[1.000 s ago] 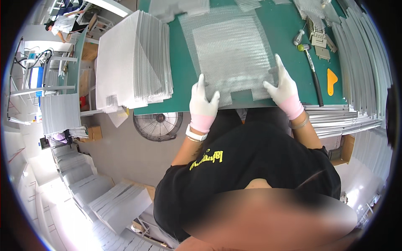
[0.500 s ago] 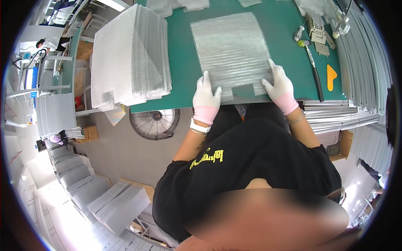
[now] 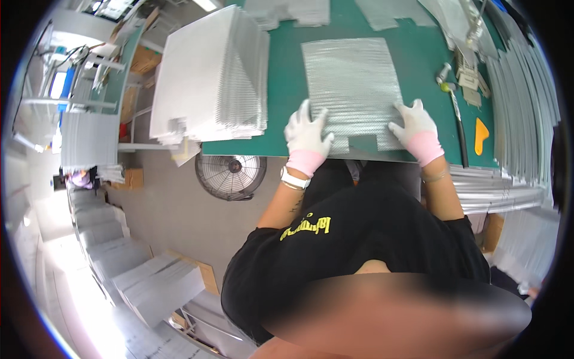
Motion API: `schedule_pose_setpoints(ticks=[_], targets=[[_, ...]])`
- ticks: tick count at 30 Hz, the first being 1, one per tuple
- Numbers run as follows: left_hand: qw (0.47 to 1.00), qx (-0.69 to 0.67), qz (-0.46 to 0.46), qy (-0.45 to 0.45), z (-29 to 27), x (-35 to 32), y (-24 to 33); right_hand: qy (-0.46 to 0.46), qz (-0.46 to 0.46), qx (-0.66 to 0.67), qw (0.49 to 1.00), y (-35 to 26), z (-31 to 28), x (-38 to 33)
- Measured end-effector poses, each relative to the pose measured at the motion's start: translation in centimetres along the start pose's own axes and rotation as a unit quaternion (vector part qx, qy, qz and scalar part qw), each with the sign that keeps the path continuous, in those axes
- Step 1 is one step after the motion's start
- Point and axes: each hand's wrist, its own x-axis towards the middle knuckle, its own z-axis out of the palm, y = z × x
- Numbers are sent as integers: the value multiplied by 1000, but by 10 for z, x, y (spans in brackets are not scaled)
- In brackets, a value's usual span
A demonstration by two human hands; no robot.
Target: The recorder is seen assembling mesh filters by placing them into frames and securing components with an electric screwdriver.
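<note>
A translucent, ribbed mesh-like sheet (image 3: pixel 354 84) lies flat on the green tabletop (image 3: pixel 286 90) in front of me, with a rectangular notch in its near edge. My left hand (image 3: pixel 307 131), in a white glove with a pink cuff, rests at the sheet's near left edge, fingers spread. At the near right corner, my right hand (image 3: pixel 415 127), gloved the same way, touches the edge with fingers apart. Neither hand grips anything that I can see. Left of the sheet stands a tall stack of similar sheets (image 3: pixel 194 78).
Right of the sheet lie a hammer (image 3: pixel 459 125), a screwdriver (image 3: pixel 443 73), an orange scraper (image 3: pixel 481 136) and beige plastic pieces (image 3: pixel 471 87). More sheets (image 3: pixel 293 11) lie at the far edge. Long metal profiles (image 3: pixel 520 102) line the right side; a floor fan (image 3: pixel 232 177) stands below the table.
The whole view has shifted, so the table and stack appear farther right and lower. My left fingers have spread more, and the right fingers have bent slightly. The sheet still lies between my hands.
</note>
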Motion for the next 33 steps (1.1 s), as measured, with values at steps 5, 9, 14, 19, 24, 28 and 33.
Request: schedule_pose_setpoints(ticks=[5,9,14,19,24,28,33], targets=[[997,24,76,-20,11,10,-23,33,-265,407,873,-117,-38,61],[993,16,100,61,2,3,-16,-10,-321,424,847,-227,-37,107],[910,-247,70,326,-21,-31,-35,63,-450,538,710,-238,-67,105],[612,-766,79,180,-56,-49,-52,99,-322,593,731,-127,-93,59],[536,-831,149,20,-110,-42,-47,138,-179,625,747,-20,-57,-8],[917,-388,-24,89,-88,-27,10,177,-115,379,901,0,-30,-30],[976,-186,-15,112,-24,-3,0,195,-77,248,946,3,1,-26]])
